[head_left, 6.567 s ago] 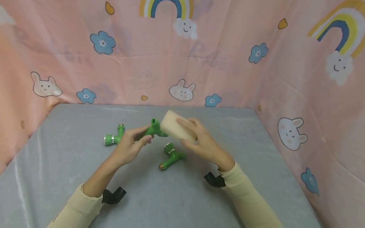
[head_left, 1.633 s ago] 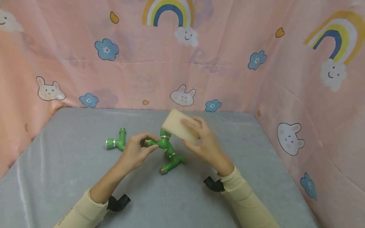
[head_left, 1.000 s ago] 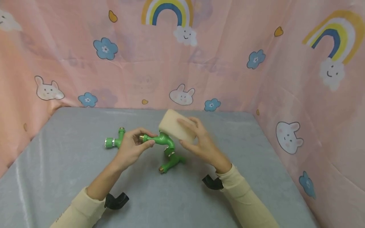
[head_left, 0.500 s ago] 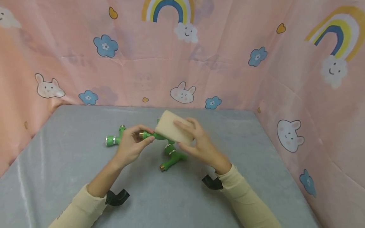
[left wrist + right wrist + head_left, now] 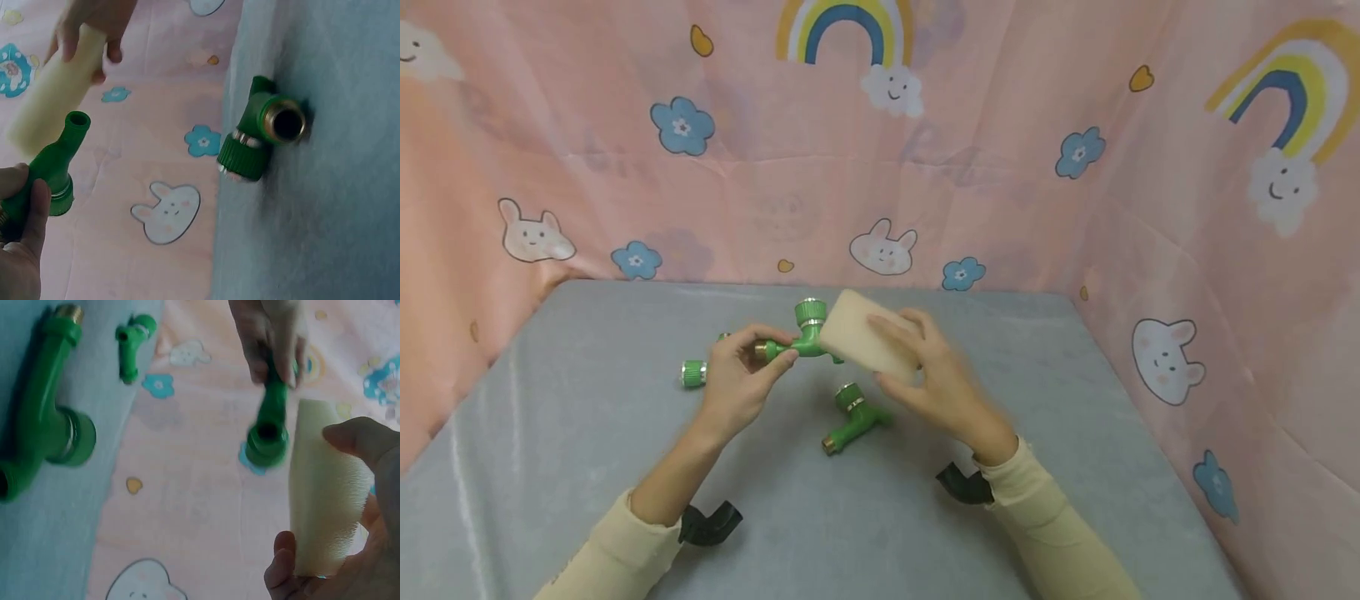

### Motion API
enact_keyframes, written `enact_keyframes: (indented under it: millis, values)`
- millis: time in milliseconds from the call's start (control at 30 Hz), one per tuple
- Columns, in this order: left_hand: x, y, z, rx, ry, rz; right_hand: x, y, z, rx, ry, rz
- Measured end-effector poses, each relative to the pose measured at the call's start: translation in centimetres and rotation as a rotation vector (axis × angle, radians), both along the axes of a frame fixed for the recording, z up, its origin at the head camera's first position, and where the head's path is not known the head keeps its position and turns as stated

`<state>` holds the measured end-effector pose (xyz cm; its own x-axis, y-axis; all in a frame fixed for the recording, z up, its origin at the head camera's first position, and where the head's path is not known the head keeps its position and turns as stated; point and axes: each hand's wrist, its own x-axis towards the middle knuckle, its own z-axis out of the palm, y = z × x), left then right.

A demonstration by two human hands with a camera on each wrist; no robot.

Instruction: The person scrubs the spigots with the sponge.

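Note:
My left hand [image 5: 737, 383] pinches a green tap [image 5: 808, 340] near its brass threaded end, holding it above the table with the ribbed knob upward. In my right hand [image 5: 943, 387] is a cream sponge block [image 5: 867, 333], gripped between thumb and fingers. The sponge's left edge overlaps the tap's spout side in the head view. From the left wrist, the held tap [image 5: 53, 165] shows its open spout, with the sponge [image 5: 56, 94] just behind. A second green tap [image 5: 853, 423] lies on the table below the hands. A third tap [image 5: 694, 373] is partly hidden behind my left hand.
The table has a grey cloth [image 5: 850, 533]. Pink printed curtains [image 5: 1000, 208] hang at its back and sides. Black curved pieces stick out at the left cuff [image 5: 711, 525] and right cuff [image 5: 964, 485].
The held tap has been turned in my left hand; its knob, earlier behind the sponge, now stands upright in view. The sponge shifted left over the tap, then back right. The middle tap stays put.

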<state>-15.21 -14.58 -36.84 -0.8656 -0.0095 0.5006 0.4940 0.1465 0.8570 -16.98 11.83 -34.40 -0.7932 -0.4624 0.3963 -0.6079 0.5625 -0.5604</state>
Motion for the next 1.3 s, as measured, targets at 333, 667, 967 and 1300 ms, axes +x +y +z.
enact_keyframes:
  millis: [333, 667, 967, 1300]
  values:
    - [0.1, 0.3, 0.0, 0.015, -0.052, 0.069, -0.5, 0.4, -0.3, 0.094, 0.011, -0.077]
    - [-0.1, 0.2, -0.5, 0.002, -0.096, 0.144, 0.5, -1.4, -1.3, 0.150, 0.222, 0.036]
    - [-0.6, -0.3, -0.5, 0.052, -0.180, 0.167, 0.1, -0.5, -0.9, 0.164, 0.232, -0.117]
    - [-0.5, -0.7, 0.1, 0.172, -0.322, 0.173, 0.2, -1.2, -1.5, 0.185, 0.211, -0.012]
